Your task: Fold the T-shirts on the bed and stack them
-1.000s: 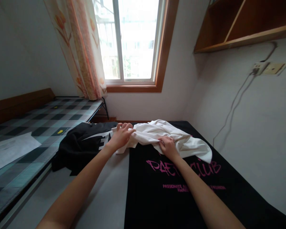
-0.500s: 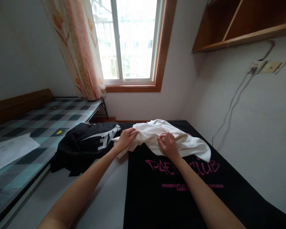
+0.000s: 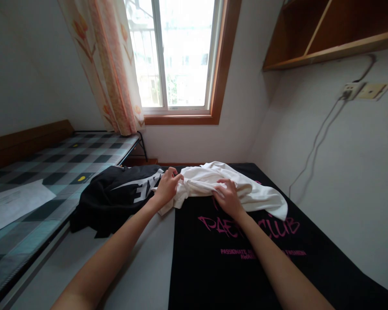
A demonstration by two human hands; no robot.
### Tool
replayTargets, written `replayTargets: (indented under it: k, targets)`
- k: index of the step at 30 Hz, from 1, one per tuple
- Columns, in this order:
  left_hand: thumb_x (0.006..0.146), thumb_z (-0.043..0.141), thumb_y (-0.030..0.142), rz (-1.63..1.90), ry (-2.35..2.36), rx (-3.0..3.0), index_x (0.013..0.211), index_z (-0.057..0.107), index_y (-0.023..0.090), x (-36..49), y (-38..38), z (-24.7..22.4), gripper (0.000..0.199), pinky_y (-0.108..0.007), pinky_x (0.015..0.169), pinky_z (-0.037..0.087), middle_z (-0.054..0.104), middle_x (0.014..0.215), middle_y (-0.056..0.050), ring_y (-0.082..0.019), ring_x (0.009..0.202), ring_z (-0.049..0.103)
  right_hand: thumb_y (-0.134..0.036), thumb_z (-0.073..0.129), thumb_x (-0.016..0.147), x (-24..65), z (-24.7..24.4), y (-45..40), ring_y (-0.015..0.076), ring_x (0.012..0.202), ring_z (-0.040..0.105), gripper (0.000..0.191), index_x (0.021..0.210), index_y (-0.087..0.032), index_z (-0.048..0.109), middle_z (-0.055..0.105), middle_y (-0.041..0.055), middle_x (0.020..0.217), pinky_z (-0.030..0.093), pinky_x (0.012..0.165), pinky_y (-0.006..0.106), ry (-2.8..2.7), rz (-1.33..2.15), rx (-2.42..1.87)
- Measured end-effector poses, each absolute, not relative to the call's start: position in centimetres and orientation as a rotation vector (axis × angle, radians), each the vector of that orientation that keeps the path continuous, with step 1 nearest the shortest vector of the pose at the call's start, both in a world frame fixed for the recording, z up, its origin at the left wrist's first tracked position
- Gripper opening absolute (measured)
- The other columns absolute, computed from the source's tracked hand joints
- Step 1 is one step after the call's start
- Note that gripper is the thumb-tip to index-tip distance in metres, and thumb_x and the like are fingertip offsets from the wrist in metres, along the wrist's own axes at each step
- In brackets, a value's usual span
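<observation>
A crumpled white shirt (image 3: 207, 176) lies bunched across the far part of a black cloth (image 3: 213, 275) with pink lettering. At the shirt's left end, my left hand (image 3: 168, 186) is closed, its fingertips pinching the fabric. My right hand (image 3: 228, 197) has its curled fingers on the near edge near the middle, gripping a fold. The shirt's right part spreads loose over the cloth, and its far side is partly hidden by folds. Just left of my left hand is a black garment (image 3: 106, 198) with large white letters, lying in a heap.
A pale grey surface (image 3: 139, 258) shows left of the black cloth. Further left stands a bed with a checkered mattress (image 3: 93, 150) and a sheet of paper (image 3: 19, 204). A wall rises on the right, with a socket (image 3: 352, 90), a hanging cable and a wooden shelf (image 3: 336, 51).
My left hand has shifted slightly left and up, its fingers more curled. The shirt's near edge between my hands has drawn up and away, uncovering more of the black cloth.
</observation>
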State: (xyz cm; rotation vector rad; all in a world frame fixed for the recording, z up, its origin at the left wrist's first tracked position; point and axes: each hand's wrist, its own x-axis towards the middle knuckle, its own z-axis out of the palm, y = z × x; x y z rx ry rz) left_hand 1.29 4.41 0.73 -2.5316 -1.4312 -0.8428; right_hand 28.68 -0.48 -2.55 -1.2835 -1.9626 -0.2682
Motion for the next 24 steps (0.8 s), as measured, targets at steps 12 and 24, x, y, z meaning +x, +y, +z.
replayTargets:
  k: [12,24]
  targets:
    - [0.076,0.067,0.061,-0.375,-1.356,-2.614,0.11,0.061,0.018,4.2,0.6,0.9,0.055,-0.046,0.088,0.039,0.065,0.105,-0.013,-0.031,0.098,0.059,-0.036,0.04,0.094,28.5,-2.8,-0.8,0.0229,0.069,0.06,0.023,0.094,-0.022,0.059,0.065,0.0042,0.074,0.046,0.069,0.035,-1.7,-0.028,-1.317]
    - [0.081,0.057,0.017,-0.668,-1.473,-2.534,0.09,0.063,0.021,3.3,1.4,4.3,0.012,-0.04,0.086,0.043,0.065,0.097,-0.007,-0.026,0.095,0.059,-0.044,0.035,0.097,28.7,-3.0,-0.3,0.0249,0.069,0.064,0.031,0.102,-0.021,0.055,0.067,0.0065,0.075,0.047,0.064,0.035,-1.317,-0.06,-1.471]
